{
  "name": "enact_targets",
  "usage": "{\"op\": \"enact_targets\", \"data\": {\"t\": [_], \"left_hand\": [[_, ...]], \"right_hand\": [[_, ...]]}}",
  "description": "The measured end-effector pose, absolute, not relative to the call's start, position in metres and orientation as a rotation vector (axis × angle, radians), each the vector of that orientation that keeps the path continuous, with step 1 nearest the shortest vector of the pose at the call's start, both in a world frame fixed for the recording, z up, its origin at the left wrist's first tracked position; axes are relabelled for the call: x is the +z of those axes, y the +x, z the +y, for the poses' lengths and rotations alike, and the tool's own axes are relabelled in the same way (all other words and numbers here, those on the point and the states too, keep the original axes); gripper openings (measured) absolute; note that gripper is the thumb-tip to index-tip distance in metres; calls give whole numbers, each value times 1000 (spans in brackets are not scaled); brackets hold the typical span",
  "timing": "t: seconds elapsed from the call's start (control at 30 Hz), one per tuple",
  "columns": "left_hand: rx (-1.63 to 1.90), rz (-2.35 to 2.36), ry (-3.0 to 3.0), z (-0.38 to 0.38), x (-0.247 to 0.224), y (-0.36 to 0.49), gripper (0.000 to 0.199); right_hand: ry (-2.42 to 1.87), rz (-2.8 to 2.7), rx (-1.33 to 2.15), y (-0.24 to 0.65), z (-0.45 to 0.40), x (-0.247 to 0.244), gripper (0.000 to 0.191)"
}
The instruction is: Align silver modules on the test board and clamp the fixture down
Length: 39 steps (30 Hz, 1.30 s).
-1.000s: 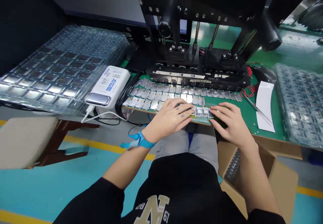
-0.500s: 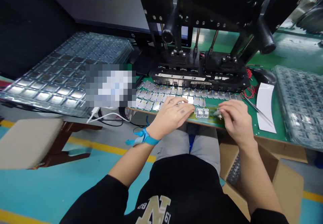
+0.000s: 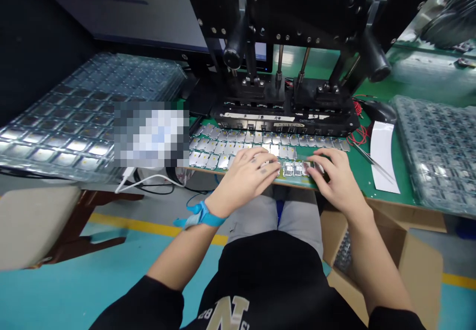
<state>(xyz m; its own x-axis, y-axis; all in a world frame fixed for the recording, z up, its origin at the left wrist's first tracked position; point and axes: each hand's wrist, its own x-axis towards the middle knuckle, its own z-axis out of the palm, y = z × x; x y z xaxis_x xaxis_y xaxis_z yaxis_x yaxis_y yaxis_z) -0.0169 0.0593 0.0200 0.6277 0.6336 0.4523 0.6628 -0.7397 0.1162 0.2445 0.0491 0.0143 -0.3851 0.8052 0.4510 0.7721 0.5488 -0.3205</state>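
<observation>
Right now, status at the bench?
Left hand flat beside silver-lidded modules; right hand at their right end, grip unclear. Modules on green board. Black press fixture behind.

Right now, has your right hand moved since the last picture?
Yes, the right hand has shifted a little to the left, further from the white paper strip on the green bench.

A pixelated patch [image 3: 150, 134] blurs whatever lies beside the board [image 3: 245, 177]; the right hand [image 3: 334, 179] partly hides the modules [image 3: 292, 169], and the tray [image 3: 439, 146] runs off the right edge.
</observation>
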Motion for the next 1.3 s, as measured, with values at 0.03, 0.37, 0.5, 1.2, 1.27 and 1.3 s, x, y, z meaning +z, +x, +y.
{"op": "enact_targets", "data": {"t": [0.03,0.37,0.5,1.2,1.27,1.3], "left_hand": [[-732,-1083,-2793,57,20,-19,18],[-767,-1105,-2759,53,20,-14,20],[-748,-1050,-2790,53,20,-1,25],[-799,-1137,-2786,65,18,15,25],[-862,-1128,-2755,59,16,13,23],[-890,-1123,-2738,55,15,11,22]], "right_hand": [[-1236,-2243,85,245,48,14,17],[-1153,-2279,40,243,44,15,20],[-1092,-2379,38,238,42,14,29],[-1319,-2119,81,215,49,11,14],[-1269,-2106,78,217,46,10,14],[-1232,-2105,73,218,45,11,14]]}}
